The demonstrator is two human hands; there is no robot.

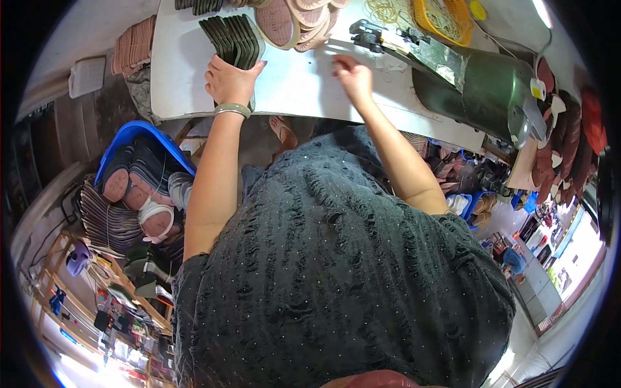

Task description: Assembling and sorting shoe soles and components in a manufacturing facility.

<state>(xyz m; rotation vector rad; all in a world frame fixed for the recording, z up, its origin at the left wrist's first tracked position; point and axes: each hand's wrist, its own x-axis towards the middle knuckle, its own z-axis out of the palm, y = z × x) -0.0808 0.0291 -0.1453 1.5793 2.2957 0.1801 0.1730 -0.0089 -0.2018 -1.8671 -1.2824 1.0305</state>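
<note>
A row of dark, bent, strap-like pieces [234,37] stands packed together on the white table [291,87]. My left hand [231,81], with a pale bangle at its wrist, grips the near end of that row between thumb and fingers. To the right, my right hand [354,77] is held over the tabletop with its fingers curled together. Whatever may be in those fingers is too small to make out. Between and beyond my hands lies an overlapping pile of brown and pinkish shoe soles [279,24], nearest to the strap row.
A dark green machine [495,90] takes up the table's right side. Behind it sits a yellow basket [445,22] of thin bands, with loose bands beside it. A blue crate [152,132] full of soles stands left below the table. Another person [514,260] is far off at right.
</note>
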